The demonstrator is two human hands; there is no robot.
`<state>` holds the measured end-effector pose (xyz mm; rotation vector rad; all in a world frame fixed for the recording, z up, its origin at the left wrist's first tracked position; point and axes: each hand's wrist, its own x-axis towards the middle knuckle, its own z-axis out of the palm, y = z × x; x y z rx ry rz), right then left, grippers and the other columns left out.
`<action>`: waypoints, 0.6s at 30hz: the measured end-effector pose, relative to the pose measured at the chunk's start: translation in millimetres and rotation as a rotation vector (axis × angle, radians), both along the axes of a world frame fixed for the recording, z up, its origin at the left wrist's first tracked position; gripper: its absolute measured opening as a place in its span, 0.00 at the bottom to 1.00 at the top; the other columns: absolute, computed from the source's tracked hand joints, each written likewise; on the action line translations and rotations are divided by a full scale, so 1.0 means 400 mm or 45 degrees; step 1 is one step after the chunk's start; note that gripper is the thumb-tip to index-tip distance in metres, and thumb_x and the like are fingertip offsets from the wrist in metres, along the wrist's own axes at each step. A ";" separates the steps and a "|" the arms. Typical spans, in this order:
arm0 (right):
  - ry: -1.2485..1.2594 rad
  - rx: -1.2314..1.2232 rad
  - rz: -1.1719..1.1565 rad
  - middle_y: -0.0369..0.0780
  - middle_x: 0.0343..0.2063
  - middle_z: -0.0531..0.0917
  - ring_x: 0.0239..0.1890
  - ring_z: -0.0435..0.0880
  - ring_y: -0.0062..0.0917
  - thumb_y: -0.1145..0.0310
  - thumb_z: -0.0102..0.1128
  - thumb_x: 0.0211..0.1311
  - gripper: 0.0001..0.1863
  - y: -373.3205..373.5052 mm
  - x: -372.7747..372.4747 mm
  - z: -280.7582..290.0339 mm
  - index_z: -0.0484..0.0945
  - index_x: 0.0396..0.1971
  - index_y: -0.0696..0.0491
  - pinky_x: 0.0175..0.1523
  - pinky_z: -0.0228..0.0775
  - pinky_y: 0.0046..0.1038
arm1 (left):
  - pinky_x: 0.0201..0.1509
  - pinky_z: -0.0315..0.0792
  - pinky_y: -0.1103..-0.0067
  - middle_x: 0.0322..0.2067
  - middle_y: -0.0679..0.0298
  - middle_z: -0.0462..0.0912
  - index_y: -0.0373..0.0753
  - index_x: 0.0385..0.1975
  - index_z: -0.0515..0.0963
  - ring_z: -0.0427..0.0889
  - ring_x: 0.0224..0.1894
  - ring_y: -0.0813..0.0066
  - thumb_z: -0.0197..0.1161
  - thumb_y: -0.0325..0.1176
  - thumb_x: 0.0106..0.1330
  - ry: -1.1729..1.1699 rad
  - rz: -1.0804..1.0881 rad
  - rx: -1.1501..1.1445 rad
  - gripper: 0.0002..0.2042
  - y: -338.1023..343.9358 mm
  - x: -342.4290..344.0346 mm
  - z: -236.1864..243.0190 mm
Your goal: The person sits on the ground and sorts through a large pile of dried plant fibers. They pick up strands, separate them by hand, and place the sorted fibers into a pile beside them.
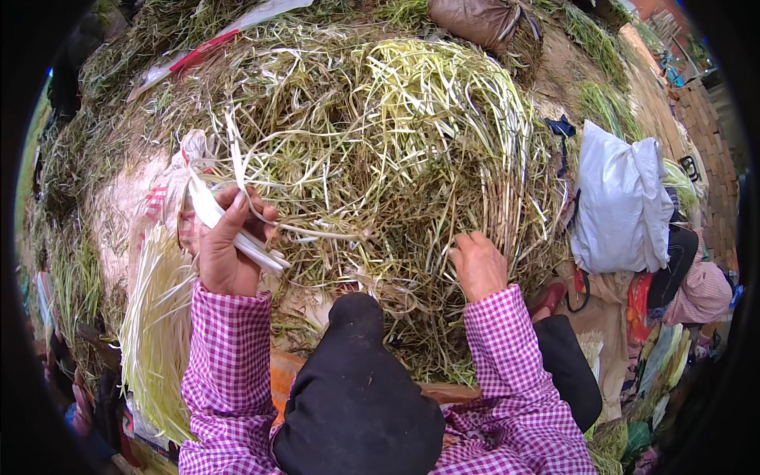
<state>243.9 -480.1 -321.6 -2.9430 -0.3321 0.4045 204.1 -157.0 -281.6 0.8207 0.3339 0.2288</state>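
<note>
My left hand (237, 229), at the left, is closed around a small bunch of white leek-like stalks (208, 206), with loose pale strands trailing from it. My right hand (475, 257) rests at the edge of a heap of green and brown plant litter (332, 166), fingers loosely bent and apart, nothing clearly in it, just below long brownish stalks (507, 206). Paler yellow-green stalks (419, 87) lie on the far part of the heap. Beside my left forearm is a thick bundle of long pale stalks (154, 332).
A white sack (617, 202) lies at the right, near another seated person in pink checked clothing (697, 293). A brown bag (479, 24) sits at the top. A plastic sheet with a red band (198, 51) lies upper left. A black covered knee (566, 364) is at lower right.
</note>
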 end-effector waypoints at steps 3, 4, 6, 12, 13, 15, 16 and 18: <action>-0.103 0.764 0.263 0.44 0.46 0.73 0.42 0.77 0.31 0.69 0.60 0.53 0.21 0.080 -0.004 0.060 0.72 0.48 0.56 0.47 0.72 0.30 | 0.25 0.74 0.78 0.28 0.59 0.76 0.36 0.38 0.71 0.79 0.31 0.66 0.58 0.26 0.59 0.032 -0.104 -0.121 0.08 -0.034 0.010 -0.009; 0.030 0.895 0.349 0.44 0.47 0.72 0.42 0.77 0.31 0.69 0.60 0.53 0.22 0.107 -0.003 0.065 0.72 0.49 0.56 0.47 0.72 0.28 | 0.24 0.74 0.79 0.28 0.59 0.76 0.37 0.38 0.71 0.79 0.30 0.66 0.58 0.25 0.59 0.016 -0.139 -0.207 0.09 -0.043 0.016 -0.017; 0.284 1.099 0.516 0.44 0.44 0.74 0.40 0.78 0.30 0.72 0.60 0.52 0.20 0.133 -0.001 0.046 0.73 0.47 0.57 0.45 0.71 0.27 | 0.24 0.74 0.80 0.28 0.59 0.76 0.37 0.38 0.71 0.79 0.30 0.66 0.59 0.26 0.58 0.031 -0.189 -0.205 0.09 -0.063 0.036 -0.022; 0.920 1.545 -0.061 0.34 0.25 0.78 0.27 0.75 0.17 0.76 0.55 0.56 0.07 0.143 -0.064 0.001 0.77 0.35 0.60 0.34 0.69 0.19 | 0.27 0.76 0.80 0.38 0.56 0.76 0.35 0.44 0.70 0.79 0.40 0.65 0.57 0.25 0.60 0.196 -0.087 -0.055 0.13 -0.100 0.091 -0.019; 0.991 1.589 -0.232 0.33 0.25 0.78 0.27 0.75 0.16 0.76 0.55 0.56 0.07 0.144 -0.071 0.011 0.77 0.34 0.60 0.34 0.69 0.18 | 0.28 0.77 0.80 0.39 0.56 0.76 0.35 0.44 0.70 0.79 0.40 0.65 0.57 0.25 0.60 0.224 -0.060 0.004 0.12 -0.098 0.087 -0.035; 0.919 1.562 -0.354 0.32 0.24 0.77 0.26 0.73 0.13 0.76 0.54 0.57 0.05 0.146 -0.074 0.019 0.75 0.33 0.59 0.32 0.67 0.17 | 0.28 0.77 0.80 0.40 0.56 0.76 0.35 0.44 0.70 0.79 0.41 0.64 0.56 0.24 0.59 0.269 0.000 0.127 0.12 -0.091 0.070 -0.084; 0.822 1.567 -0.352 0.32 0.24 0.77 0.26 0.73 0.12 0.76 0.54 0.57 0.05 0.151 -0.079 0.013 0.75 0.33 0.59 0.32 0.67 0.17 | 0.27 0.78 0.81 0.40 0.56 0.76 0.35 0.43 0.71 0.79 0.42 0.64 0.55 0.23 0.59 0.270 -0.002 0.136 0.12 -0.095 0.051 -0.098; 0.642 1.527 -0.338 0.36 0.24 0.77 0.25 0.75 0.19 0.75 0.54 0.56 0.04 0.160 -0.091 -0.003 0.73 0.31 0.59 0.31 0.67 0.20 | 0.23 0.78 0.80 0.38 0.53 0.77 0.32 0.43 0.70 0.80 0.39 0.62 0.55 0.23 0.60 0.399 -0.083 0.108 0.12 -0.138 0.010 -0.109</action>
